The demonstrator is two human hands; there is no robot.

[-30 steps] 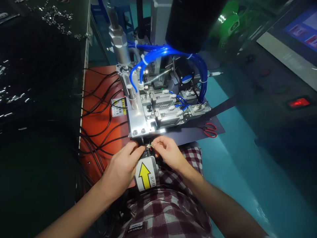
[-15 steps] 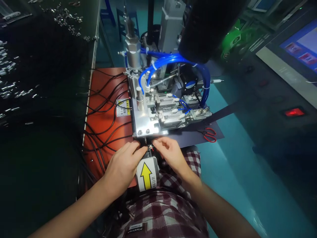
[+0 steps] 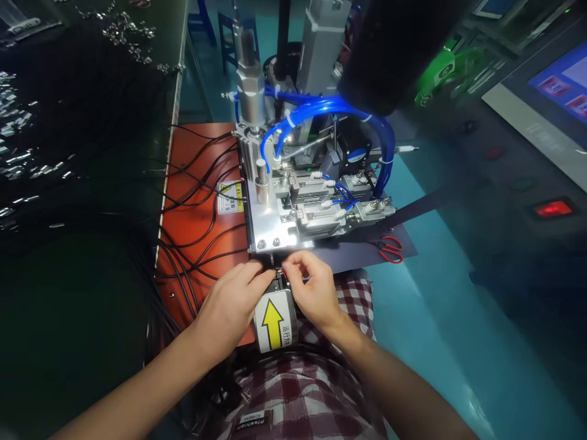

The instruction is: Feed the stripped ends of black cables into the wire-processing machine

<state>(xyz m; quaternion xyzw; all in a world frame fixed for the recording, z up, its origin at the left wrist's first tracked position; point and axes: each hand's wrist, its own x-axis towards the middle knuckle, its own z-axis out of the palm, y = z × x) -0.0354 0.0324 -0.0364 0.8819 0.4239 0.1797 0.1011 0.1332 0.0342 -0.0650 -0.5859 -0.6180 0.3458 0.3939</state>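
Observation:
My left hand [image 3: 233, 305] rests at the front of a metal machine [image 3: 270, 229], fingers bent and pressed together by a small black fixture [image 3: 277, 285]. Opposite it, my right hand [image 3: 314, 290] makes a pinch at the fixture's right side, where a bit of red shows at the fingertips. Whatever either hand holds is too small or hidden to name. Just below the fingers is a white label with a yellow arrow [image 3: 274, 324], on a block in front of the machine.
Blue air tubes [image 3: 321, 110] arch over the machine. Black cables [image 3: 197, 177] cross the orange plate [image 3: 183, 226] at left. Red-handled scissors [image 3: 391, 249] lie on the dark sheet at right. Small shiny metal parts [image 3: 128, 36] lie on the dark surface at upper left. A screen [image 3: 562, 85] stands far right.
My right hand's fingers have curled further into a pinch and its wrist has shifted slightly left. My left hand has hardly moved. The whole view has shifted a little.

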